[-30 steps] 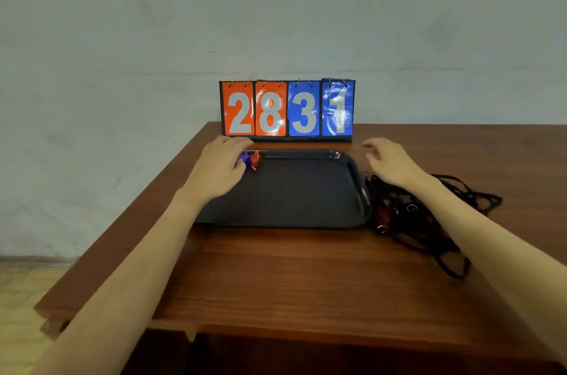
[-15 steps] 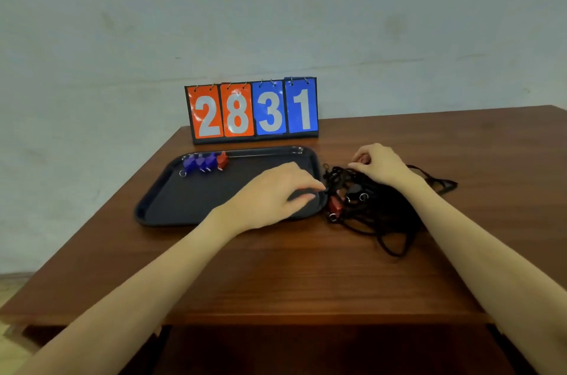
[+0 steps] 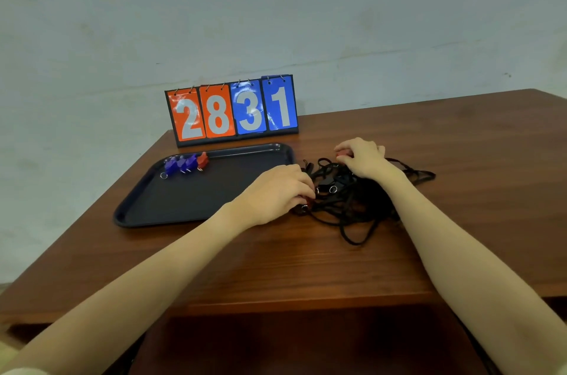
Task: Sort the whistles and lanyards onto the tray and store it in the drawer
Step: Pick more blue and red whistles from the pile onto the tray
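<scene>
Hands both down in the lanyard tangle (image 3: 352, 193) at right centre of frame, just right of the tray (image 3: 196, 199). Left hand (image 3: 276, 193) has curled fingers pinching a red whistle (image 3: 306, 204) at the pile's lower left edge; ring visible beside the fingertips. Right hand (image 3: 363, 158), fingers curled, grips a small red piece (image 3: 342, 156) at the pile's upper edge, likely another whistle, partly hidden. Forearms come in from the bottom corners, wrists low over the counter (image 3: 276, 267), palms down.

Sorted whistles (image 3: 185, 163) sit in a row at the tray's upper left corner, three blue and one red. Rest of tray bare; no lanyard on it yet.

Step judged: freeing whistles from cords. Do it well: lift slowly, let cords slide off, unclip before pulling so the tangle doesn't drag along or tighten. Scoreboard (image 3: 231, 110) stands behind the tray.
</scene>
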A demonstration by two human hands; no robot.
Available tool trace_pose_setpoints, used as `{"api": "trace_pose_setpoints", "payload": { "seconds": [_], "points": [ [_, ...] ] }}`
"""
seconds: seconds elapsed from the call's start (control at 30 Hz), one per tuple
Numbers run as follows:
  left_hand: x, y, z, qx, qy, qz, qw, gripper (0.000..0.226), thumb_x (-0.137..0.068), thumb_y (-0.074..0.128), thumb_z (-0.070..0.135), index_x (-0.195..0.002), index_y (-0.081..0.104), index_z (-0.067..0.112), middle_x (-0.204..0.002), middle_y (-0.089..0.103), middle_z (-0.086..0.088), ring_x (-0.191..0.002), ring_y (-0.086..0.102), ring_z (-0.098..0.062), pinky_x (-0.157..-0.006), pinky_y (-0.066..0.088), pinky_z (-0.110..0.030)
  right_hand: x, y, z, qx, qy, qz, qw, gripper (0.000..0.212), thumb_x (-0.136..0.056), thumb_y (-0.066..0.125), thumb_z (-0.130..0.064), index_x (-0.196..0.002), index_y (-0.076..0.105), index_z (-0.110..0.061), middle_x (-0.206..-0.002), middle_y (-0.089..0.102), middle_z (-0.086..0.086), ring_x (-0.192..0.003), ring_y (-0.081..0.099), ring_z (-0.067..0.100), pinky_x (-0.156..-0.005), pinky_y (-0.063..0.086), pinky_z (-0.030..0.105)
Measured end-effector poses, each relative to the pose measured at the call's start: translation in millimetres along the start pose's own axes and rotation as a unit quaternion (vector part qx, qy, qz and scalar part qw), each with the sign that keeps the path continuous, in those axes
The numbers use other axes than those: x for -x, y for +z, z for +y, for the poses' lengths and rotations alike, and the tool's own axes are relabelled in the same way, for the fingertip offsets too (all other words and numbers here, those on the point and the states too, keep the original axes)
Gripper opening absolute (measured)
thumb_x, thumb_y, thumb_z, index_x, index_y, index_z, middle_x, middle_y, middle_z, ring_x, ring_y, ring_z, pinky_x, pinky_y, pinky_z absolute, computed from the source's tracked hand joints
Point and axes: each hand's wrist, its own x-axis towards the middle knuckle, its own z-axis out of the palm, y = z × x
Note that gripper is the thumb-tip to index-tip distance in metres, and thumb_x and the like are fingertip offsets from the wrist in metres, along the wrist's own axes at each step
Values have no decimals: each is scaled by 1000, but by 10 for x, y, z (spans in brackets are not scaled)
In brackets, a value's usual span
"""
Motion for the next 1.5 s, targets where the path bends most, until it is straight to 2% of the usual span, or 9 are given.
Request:
{"api": "trace_pose_setpoints", "payload": {
  "seconds": [0.2,0.33,0.47,0.53,0.77,1.03,1.13,1.3,1.5],
  "points": [
    [142,-88,8,3,-9,36,999,15,-87,67,22,-100,75,22,-100,71,6,-93,60,-13,-75,39,-20,40,-108,-106,-217,-49,117,968,27,-94,57,-22,-120,63,-19,-114,67,0,-105,58,15,-103,40,41],
    [213,-149,14,7,-63,-38,997,25,-91,57,21,-111,70,26,-110,65,11,-101,53,-6,-82,43,-21,123,-202,-183,-442,-42,105,890,31,-93,58,-11,-123,61,-11,-113,66,6,-96,67,14,-93,53,29],
    [176,-181,106,39,-131,-30,990,31,-88,51,20,-112,68,25,-95,63,12,-84,47,-2,-73,39,-20,183,-281,-216,-618,-23,26,785,35,-91,58,-2,-125,58,-8,-113,67,13,-98,70,23,-91,55,30],
    [96,-160,164,40,-167,-13,985,27,-92,49,26,-109,69,21,-89,65,9,-82,53,-6,-71,43,-23,209,-301,-219,-639,-24,19,769,39,-88,61,0,-126,57,-9,-114,67,13,-99,70,25,-91,55,32],
    [-192,-2,281,8,-275,-23,961,32,-86,60,43,-85,67,12,-74,64,0,-72,61,-18,-63,52,-31,219,-271,-198,-510,4,95,855,57,-75,78,-7,-125,54,-17,-107,65,2,-107,63,20,-93,52,36],
    [-300,-13,312,78,-272,-39,958,26,-82,69,40,-98,73,20,-83,69,5,-76,64,-13,-71,55,-31,222,-352,-135,-569,2,88,818,47,-77,75,-1,-122,60,-9,-113,66,13,-103,67,25,-88,56,32],
    [-289,-85,277,235,-313,3,920,25,-82,72,35,-102,74,20,-84,73,6,-77,65,-3,-79,54,-26,240,-353,-163,-591,-4,58,805,50,-82,67,5,-129,54,-5,-113,67,14,-96,71,26,-85,57,30],
    [-140,-249,156,494,-362,86,785,26,-84,70,14,-110,70,17,-99,73,1,-94,67,-10,-77,52,-25,231,-329,-217,-568,-22,32,822,50,-84,64,7,-130,53,-8,-112,68,14,-94,72,26,-83,58,30],
    [135,-256,-76,459,-404,131,780,28,-85,70,13,-113,67,12,-96,72,-5,-88,67,-11,-72,53,-21,298,-176,-401,-508,-44,33,860,48,-83,66,3,-127,55,-11,-109,68,13,-94,70,25,-75,59,28]
  ]
}}
